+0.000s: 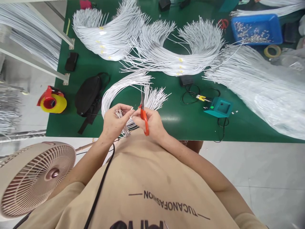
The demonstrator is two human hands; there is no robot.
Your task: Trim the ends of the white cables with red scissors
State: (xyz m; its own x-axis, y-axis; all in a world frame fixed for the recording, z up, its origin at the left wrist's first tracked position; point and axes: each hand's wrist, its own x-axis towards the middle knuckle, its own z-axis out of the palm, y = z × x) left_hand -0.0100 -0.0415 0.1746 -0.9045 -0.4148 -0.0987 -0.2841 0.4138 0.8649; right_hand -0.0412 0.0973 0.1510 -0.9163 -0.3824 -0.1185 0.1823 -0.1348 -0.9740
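My left hand (113, 122) is closed around the ends of a loose bundle of thin white wires (110, 93), close to my body at the table's front edge. The bundle curves away and back, its cut ends fanning out beyond my right hand (154, 124). In that hand sit scissors with orange handles (145, 121), their dark blades pointing away from me. The thumb and fingertips of both hands nearly meet at a small pale piece too tiny to name. Whether the scissor blades are fully closed is hard to see.
Banded white wire bundles (111, 39) lie at the back of the green table (166, 127). Rightward are a teal device (219, 107), yellow-handled cutters (201, 97), a blue tray (274, 28) and plastic-wrapped wires (267, 92). Leftward are a black pouch (88, 93), a tape dispenser (53, 101) and a fan (40, 178).
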